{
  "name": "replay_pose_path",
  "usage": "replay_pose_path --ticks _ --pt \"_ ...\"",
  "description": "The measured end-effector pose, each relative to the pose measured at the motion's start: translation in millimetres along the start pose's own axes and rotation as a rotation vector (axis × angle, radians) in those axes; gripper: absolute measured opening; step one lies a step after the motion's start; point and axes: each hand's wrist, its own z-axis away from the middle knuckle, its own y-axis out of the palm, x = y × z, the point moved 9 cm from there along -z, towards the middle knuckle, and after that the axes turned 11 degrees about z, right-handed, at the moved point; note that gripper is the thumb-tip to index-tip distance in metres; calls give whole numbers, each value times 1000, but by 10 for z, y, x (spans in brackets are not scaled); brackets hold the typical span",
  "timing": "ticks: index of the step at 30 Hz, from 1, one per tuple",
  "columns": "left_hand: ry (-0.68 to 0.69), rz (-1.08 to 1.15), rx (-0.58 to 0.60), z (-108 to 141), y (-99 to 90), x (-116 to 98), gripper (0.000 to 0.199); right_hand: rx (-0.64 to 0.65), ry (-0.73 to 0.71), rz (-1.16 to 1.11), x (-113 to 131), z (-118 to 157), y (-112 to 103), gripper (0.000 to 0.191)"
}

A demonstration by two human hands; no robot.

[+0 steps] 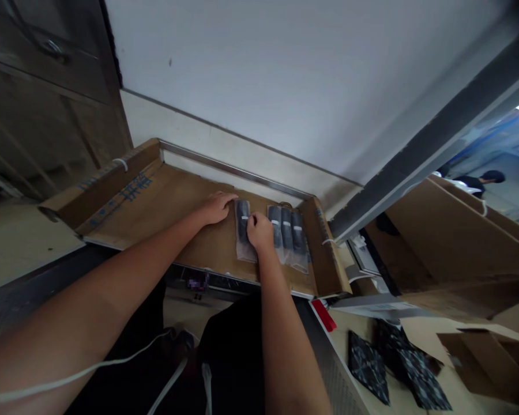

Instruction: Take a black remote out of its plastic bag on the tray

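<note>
A dark item in a clear plastic bag (243, 216), with a pale band across it, lies on a flattened cardboard lining (190, 190). My left hand (218, 208) rests on the cardboard with its fingers stretched toward the bag's top left corner. On the bag's right side, my right hand (260, 231) is closed, its curled fingers against the bag near the pale band. Three similar bagged dark items (286, 227) lie side by side just right of that hand. What the dark items are cannot be made out.
Cardboard walls stand at the left (125, 164) and right (326, 248) of the surface, with a white wall panel (242, 75) behind. A large cardboard box (450, 242) stands at the right. Dark patterned bags (398, 363) lie on the floor. Another person (476, 181) is far right.
</note>
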Motion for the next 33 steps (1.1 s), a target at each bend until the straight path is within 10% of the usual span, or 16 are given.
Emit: replay_pose_path --ticks 33 --pt "-213 103 -172 0 -134 299 20 -143 52 -303 -185 -43 86 16"
